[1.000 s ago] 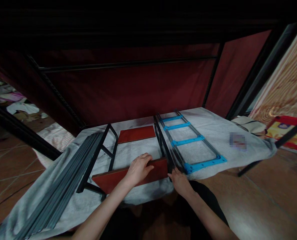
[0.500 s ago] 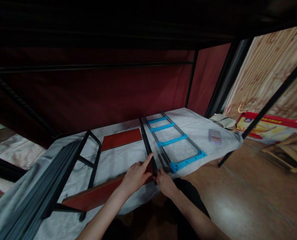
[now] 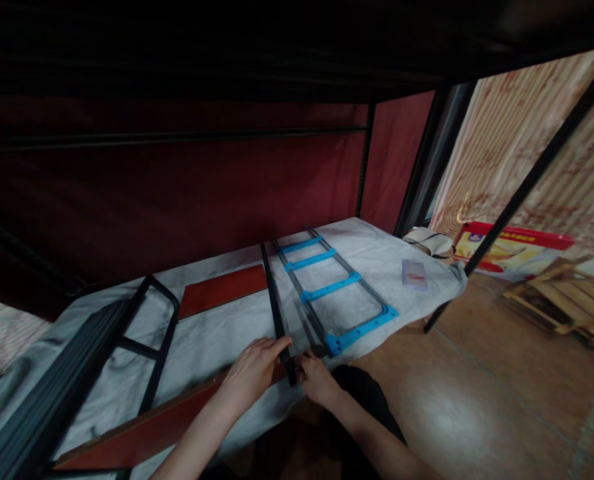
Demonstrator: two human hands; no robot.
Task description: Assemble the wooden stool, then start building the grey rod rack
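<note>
A slim black metal bar [image 3: 273,293] runs from the back of the white cloth [image 3: 237,327] toward me, its near end meeting a long red-brown board [image 3: 151,430] that stands on edge. My left hand [image 3: 257,367] is closed over this corner, its fingertips on the bar, the palm above the board. On the bar's other side, my right hand [image 3: 317,379] is pinched close to the near end; what its fingertips hold is hidden. A second red-brown board [image 3: 221,291] lies flat farther back. At the left stands a black tubular frame [image 3: 151,350] joined to dark grey slats [image 3: 71,373].
Right of the bar lies a blue-and-grey folding rack [image 3: 329,287]. A small blurred packet [image 3: 415,275] rests on the cloth. A black post [image 3: 507,207] rises at the right, near a red-topped box [image 3: 511,247] and a wooden stool [image 3: 567,300] on the tiled floor.
My view has swung right, so the things sit farther left. My left hand's outstretched finger has come down onto the bar. My right hand stays by the bar's near end.
</note>
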